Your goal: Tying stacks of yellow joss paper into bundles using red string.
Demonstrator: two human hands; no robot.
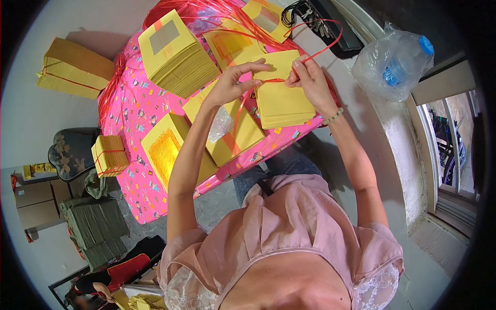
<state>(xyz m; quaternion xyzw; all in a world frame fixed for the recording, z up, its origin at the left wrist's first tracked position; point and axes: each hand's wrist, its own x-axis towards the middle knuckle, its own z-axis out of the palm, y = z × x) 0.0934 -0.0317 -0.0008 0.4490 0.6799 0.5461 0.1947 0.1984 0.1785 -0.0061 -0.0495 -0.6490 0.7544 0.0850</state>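
Observation:
My right hand [312,85] pinches a thin red plastic ribbon [324,50] above a stack of yellow paper sheets [287,111] near the table's right front. One length of it loops up past the fingers toward the upper right. On the stack's left side is my left hand [236,82], thumb and index finger spread apart with a gap between them. The ribbon's bunched part runs from the right hand to the left thumb tip. From there a strand hangs down over the neighbouring yellow stack [248,137], which has a silvery patch and an orange band.
More yellow paper stacks [183,64] and a bundle of red ribbon [119,70] cover the pink patterned tablecloth [147,188]. Tied stacks [111,155] stand at the left. A black case with keys [336,36] and a bagged bottle [395,67] are at the right. A person [116,276] is lower left.

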